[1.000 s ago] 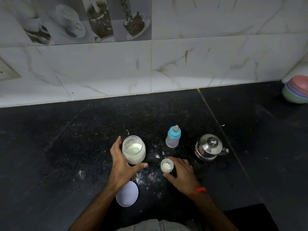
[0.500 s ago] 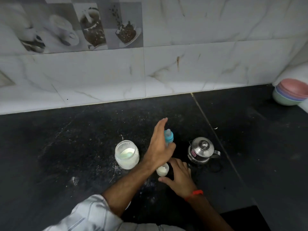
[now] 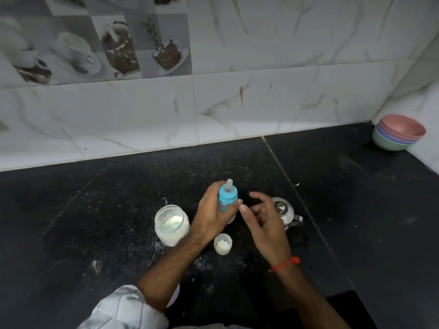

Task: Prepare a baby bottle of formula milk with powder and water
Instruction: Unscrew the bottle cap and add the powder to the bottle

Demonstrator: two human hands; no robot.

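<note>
Left hand [image 3: 211, 216]: your fingers and thumb wrap round the body of the baby bottle [image 3: 227, 200]; you hold it upright, between the powder jar and the kettle. Whether its base touches the countertop, cannot tell.
Baby bottle: blue collar and clear teat on top, pointing up; lower body hidden by your fingers.
Right hand [image 3: 262, 220]: holds nothing; fingers loosely spread and somewhat blurred, fingertips just beside the bottle's collar, not plainly touching it.
Powder jar [image 3: 172, 225]: lidless, upright on the black countertop [image 3: 95, 210], left of your left wrist; white powder inside.
Small cap [image 3: 222, 243]: stands mouth up on the countertop below the bottle, a little white powder in it, between your two forearms.
Steel kettle [image 3: 283, 210]: lid on, partly behind your right hand.
Spill: white powder specks scattered round the jar and cap.
Bowls [image 3: 399, 132]: pastel stack, far right corner by the wall.
Wrist: red thread [image 3: 285, 264] on your right wrist.
</note>
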